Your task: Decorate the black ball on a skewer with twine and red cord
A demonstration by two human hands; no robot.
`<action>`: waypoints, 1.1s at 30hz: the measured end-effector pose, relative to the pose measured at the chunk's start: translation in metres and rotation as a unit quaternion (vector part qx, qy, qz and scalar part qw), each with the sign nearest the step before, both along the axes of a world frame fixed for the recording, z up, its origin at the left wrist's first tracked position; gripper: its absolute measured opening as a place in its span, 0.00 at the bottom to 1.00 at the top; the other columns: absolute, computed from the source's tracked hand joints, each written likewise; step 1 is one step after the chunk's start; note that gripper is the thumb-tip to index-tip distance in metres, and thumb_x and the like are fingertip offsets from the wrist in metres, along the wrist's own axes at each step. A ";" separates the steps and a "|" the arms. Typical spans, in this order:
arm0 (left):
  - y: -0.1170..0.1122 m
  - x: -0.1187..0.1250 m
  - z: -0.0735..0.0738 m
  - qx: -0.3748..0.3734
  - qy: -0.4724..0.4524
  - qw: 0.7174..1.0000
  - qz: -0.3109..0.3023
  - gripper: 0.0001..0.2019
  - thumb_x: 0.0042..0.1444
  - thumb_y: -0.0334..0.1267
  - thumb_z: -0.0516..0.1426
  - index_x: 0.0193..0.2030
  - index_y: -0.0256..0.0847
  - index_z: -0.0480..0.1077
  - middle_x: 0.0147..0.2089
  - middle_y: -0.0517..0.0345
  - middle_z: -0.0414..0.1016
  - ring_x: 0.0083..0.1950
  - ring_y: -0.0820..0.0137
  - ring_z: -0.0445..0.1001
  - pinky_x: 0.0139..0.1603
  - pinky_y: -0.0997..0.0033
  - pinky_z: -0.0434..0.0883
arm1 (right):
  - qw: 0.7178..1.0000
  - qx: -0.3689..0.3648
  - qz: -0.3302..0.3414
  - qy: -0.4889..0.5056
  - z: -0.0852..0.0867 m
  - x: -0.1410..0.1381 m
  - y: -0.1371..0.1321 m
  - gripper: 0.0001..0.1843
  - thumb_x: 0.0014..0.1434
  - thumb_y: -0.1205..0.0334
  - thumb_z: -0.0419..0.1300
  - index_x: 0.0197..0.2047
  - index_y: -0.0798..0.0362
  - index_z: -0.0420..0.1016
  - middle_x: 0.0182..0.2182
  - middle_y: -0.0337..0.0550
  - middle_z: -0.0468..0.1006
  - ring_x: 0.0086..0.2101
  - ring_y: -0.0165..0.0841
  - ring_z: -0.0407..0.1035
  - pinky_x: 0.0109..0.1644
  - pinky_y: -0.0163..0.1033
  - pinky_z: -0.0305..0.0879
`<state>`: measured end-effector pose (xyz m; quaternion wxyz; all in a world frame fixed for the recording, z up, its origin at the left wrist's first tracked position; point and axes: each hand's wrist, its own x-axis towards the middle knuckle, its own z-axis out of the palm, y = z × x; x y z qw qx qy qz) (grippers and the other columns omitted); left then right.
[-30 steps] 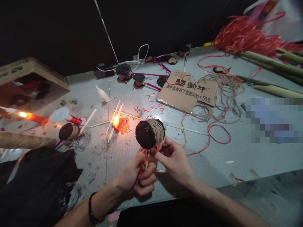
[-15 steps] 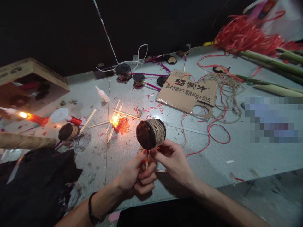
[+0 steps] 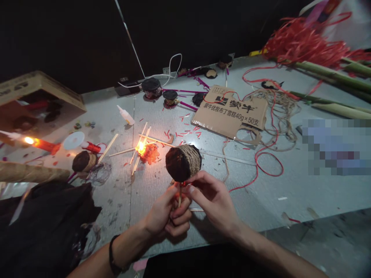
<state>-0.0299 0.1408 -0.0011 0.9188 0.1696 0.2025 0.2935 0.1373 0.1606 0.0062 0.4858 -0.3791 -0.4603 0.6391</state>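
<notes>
I hold a small drum (image 3: 183,163) in front of me: a dark round face, twine wound round its side, a thin wooden stick (image 3: 180,199) underneath. My left hand (image 3: 165,214) is closed round the stick, thumb up against the drum's base. My right hand (image 3: 213,200) pinches at the base of the drum with thumb and forefinger, just where a bit of red string shows. A red cord (image 3: 261,166) trails from there across the grey table (image 3: 304,193).
A small flame (image 3: 141,148) burns among wooden sticks mid-table; a lit red candle (image 3: 40,144) at left. A second twine-wrapped drum (image 3: 84,161), glue bottle (image 3: 126,115), cardboard sheet (image 3: 232,112), twine tangle (image 3: 278,108), red ribbon bundle (image 3: 301,42), green stalks (image 3: 333,77), black bag (image 3: 43,227).
My right thumb and forefinger have slid left to the drum's base by the stick. The drum has shifted slightly; the left hand keeps its grip.
</notes>
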 end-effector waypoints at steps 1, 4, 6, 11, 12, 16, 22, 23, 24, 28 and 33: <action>0.000 0.000 0.000 0.000 -0.001 1.000 0.001 0.37 0.65 0.71 0.59 0.20 0.43 0.55 0.15 0.70 0.48 0.10 0.81 0.43 0.09 0.79 0.37 | 1.000 -0.001 -0.002 0.002 -0.001 0.000 0.000 0.04 0.68 0.56 0.70 0.43 0.45 0.82 0.39 0.40 0.86 0.40 0.34 0.81 0.47 0.40 0.79; 0.000 0.001 0.000 0.004 -0.002 1.000 0.007 0.37 0.66 0.70 0.59 0.20 0.43 0.55 0.14 0.70 0.48 0.10 0.81 0.42 0.09 0.79 0.37 | 1.000 0.001 -0.009 0.009 -0.003 0.000 0.000 0.05 0.68 0.57 0.71 0.41 0.46 0.81 0.38 0.40 0.85 0.39 0.34 0.80 0.47 0.40 0.78; 0.000 0.001 0.000 0.006 -0.003 1.000 0.013 0.37 0.67 0.69 0.58 0.20 0.42 0.55 0.14 0.71 0.48 0.10 0.81 0.42 0.09 0.79 0.37 | 1.000 0.017 -0.025 0.008 -0.001 0.001 -0.001 0.05 0.68 0.58 0.71 0.40 0.46 0.81 0.37 0.39 0.84 0.38 0.33 0.79 0.45 0.39 0.78; 0.000 0.000 -0.002 0.002 -0.009 1.000 0.026 0.37 0.67 0.70 0.58 0.20 0.42 0.55 0.14 0.71 0.48 0.10 0.81 0.42 0.09 0.79 0.38 | 0.995 0.092 -0.038 -0.019 0.013 0.007 -0.010 0.06 0.65 0.65 0.72 0.39 0.44 0.82 0.35 0.37 0.83 0.37 0.31 0.78 0.43 0.36 0.76; 0.000 0.000 -0.002 0.003 -0.009 1.000 0.026 0.37 0.67 0.70 0.58 0.20 0.42 0.55 0.14 0.71 0.47 0.10 0.81 0.42 0.10 0.79 0.37 | 0.994 0.106 -0.034 -0.024 0.015 0.009 -0.011 0.06 0.65 0.66 0.72 0.40 0.43 0.81 0.35 0.36 0.83 0.37 0.31 0.78 0.43 0.36 0.76; 0.000 0.000 0.001 0.013 0.004 1.000 0.022 0.37 0.67 0.71 0.55 0.21 0.43 0.55 0.15 0.71 0.46 0.11 0.81 0.41 0.11 0.79 0.36 | 0.975 0.167 -0.047 -0.137 0.015 0.029 -0.003 0.05 0.68 0.63 0.69 0.40 0.43 0.80 0.34 0.37 0.83 0.35 0.34 0.78 0.40 0.39 0.75; -0.001 0.002 -0.001 0.031 0.021 0.996 0.080 0.33 0.71 0.64 0.55 0.24 0.42 0.57 0.18 0.71 0.48 0.12 0.82 0.42 0.12 0.81 0.40 | 0.877 0.259 0.025 -0.403 0.011 0.083 0.043 0.07 0.73 0.60 0.62 0.44 0.45 0.82 0.45 0.47 0.86 0.46 0.45 0.80 0.52 0.54 0.76; -0.001 0.002 -0.001 0.034 0.022 0.995 0.093 0.31 0.72 0.63 0.55 0.24 0.41 0.58 0.18 0.71 0.48 0.13 0.82 0.43 0.13 0.81 0.41 | 0.858 0.280 0.012 -0.430 0.011 0.090 0.053 0.07 0.73 0.60 0.62 0.45 0.45 0.83 0.47 0.48 0.86 0.48 0.47 0.80 0.55 0.56 0.75; 0.000 0.001 -0.002 0.037 0.027 0.993 0.106 0.30 0.73 0.61 0.55 0.25 0.41 0.60 0.19 0.71 0.49 0.13 0.82 0.43 0.13 0.82 0.42 | 0.838 0.306 0.004 -0.451 0.009 0.096 0.063 0.07 0.73 0.59 0.62 0.46 0.46 0.83 0.48 0.49 0.85 0.50 0.49 0.79 0.57 0.59 0.74; 0.002 -0.001 -0.002 0.058 0.084 0.983 0.153 0.26 0.75 0.57 0.54 0.30 0.41 0.65 0.20 0.71 0.51 0.15 0.81 0.45 0.16 0.81 0.44 | 0.771 0.355 0.020 -0.529 -0.004 0.109 0.100 0.07 0.71 0.60 0.63 0.46 0.48 0.84 0.50 0.56 0.83 0.52 0.54 0.76 0.58 0.62 0.72; 0.004 -0.001 0.002 0.100 0.196 0.957 0.189 0.19 0.74 0.54 0.54 0.38 0.41 0.68 0.21 0.73 0.52 0.16 0.81 0.47 0.17 0.81 0.45 | 0.776 0.363 0.031 -0.515 -0.015 0.112 0.115 0.07 0.69 0.60 0.63 0.38 0.46 0.80 0.46 0.55 0.83 0.49 0.54 0.76 0.53 0.60 0.73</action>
